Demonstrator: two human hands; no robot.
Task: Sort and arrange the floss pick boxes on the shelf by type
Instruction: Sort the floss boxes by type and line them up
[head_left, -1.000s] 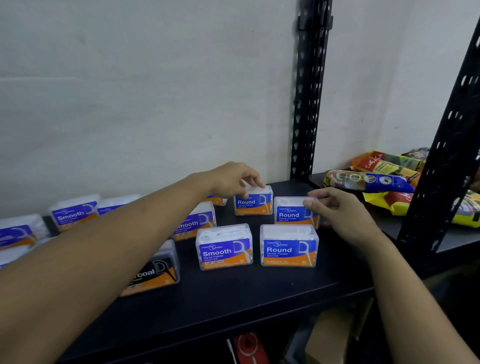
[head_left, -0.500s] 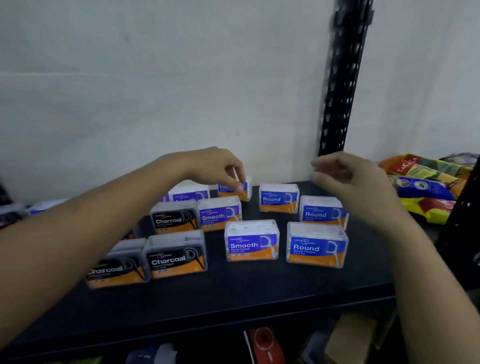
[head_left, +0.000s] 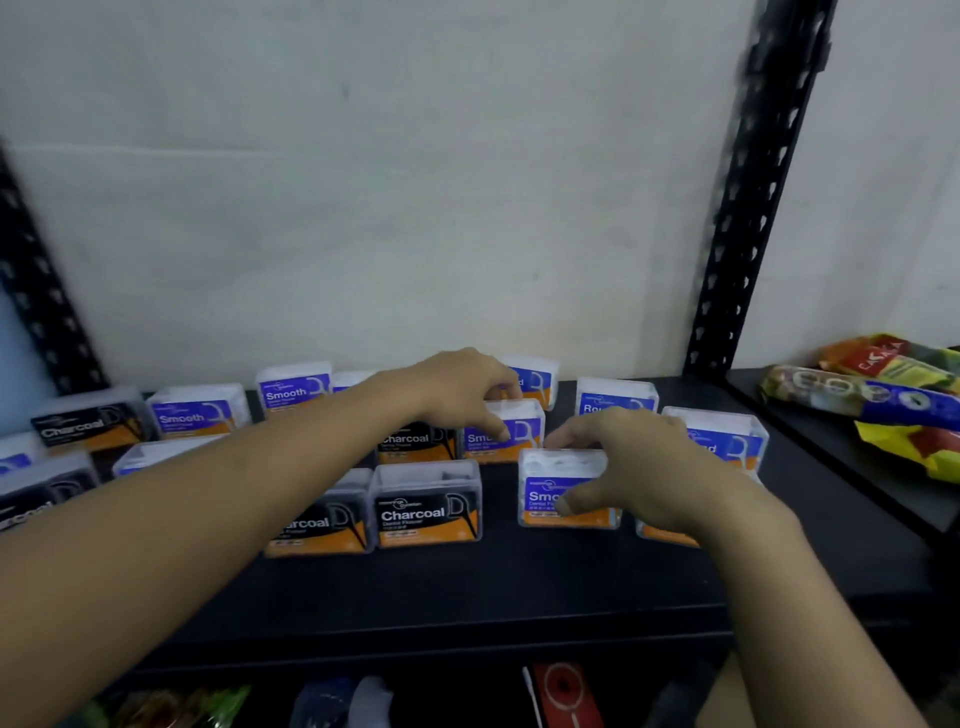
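Blue-labelled front box (head_left: 545, 483) is being pinched by the right hand (head_left: 660, 473), rear box (head_left: 519, 431) clutched under the left hand (head_left: 457, 389); tight spacing is risking a topple.

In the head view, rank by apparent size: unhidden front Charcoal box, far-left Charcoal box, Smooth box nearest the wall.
1. Front Charcoal box.
2. Far-left Charcoal box.
3. Smooth box, farther back; the last two are close.

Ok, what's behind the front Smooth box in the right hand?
A second Smooth box, held by the left hand, and a Round box farther back. The right hand, gripping the front Smooth box, covers the gap between them.
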